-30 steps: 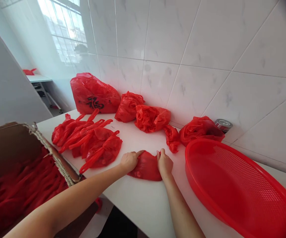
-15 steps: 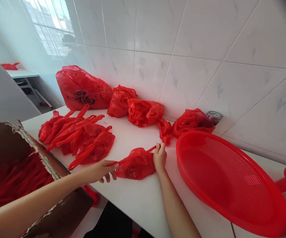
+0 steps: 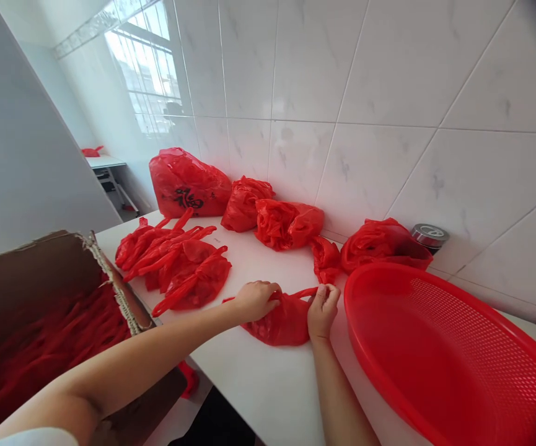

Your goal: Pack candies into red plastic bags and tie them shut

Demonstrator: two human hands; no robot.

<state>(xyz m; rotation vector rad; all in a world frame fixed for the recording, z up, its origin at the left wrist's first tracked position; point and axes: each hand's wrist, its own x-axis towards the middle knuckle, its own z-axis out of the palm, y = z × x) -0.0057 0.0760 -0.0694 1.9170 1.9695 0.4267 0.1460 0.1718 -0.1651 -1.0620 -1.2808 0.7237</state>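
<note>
A small filled red plastic bag (image 3: 282, 322) lies on the white counter (image 3: 268, 384) between my two hands. My left hand (image 3: 256, 298) is closed over its left top, gripping one handle strip. Pinching the other handle at the bag's right side is my right hand (image 3: 322, 310). Just left of them sits a heap of tied red bags (image 3: 175, 263) with long handles. More crumpled red bags (image 3: 286, 223) line the tiled wall behind.
A big red perforated basket (image 3: 439, 353) fills the counter at right. A cardboard box (image 3: 39, 310) holding red bags stands at left, beyond the counter edge. A large red printed bag (image 3: 188, 186) and a small tin (image 3: 429, 235) rest by the wall.
The handles were stretched out wide half a second ago; both hands have since come back together over the bag, the left one moving right onto its top.
</note>
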